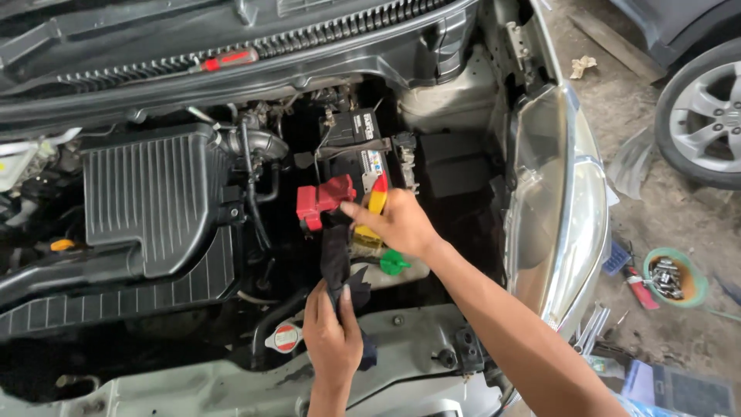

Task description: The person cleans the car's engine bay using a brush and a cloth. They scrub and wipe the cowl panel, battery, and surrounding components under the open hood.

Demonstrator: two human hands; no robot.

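I look down into an open car engine bay. My right hand [397, 224] reaches in from the lower right and pinches the top end of a dark cloth [334, 259] beside the red terminal cover [323, 200] of the black battery [356, 150]. My left hand [332, 338] comes up from the bottom edge and grips the lower end of the same cloth, which hangs stretched between both hands. A green cap [394, 262] on a white tank sits just below my right wrist.
A black ribbed air box [158, 201] fills the left of the bay. A radiator cap [285, 337] sits by my left hand. The headlight [567, 201] is at right. On the ground lie a bowl of bolts [670, 276], tools and another car's wheel [706, 116].
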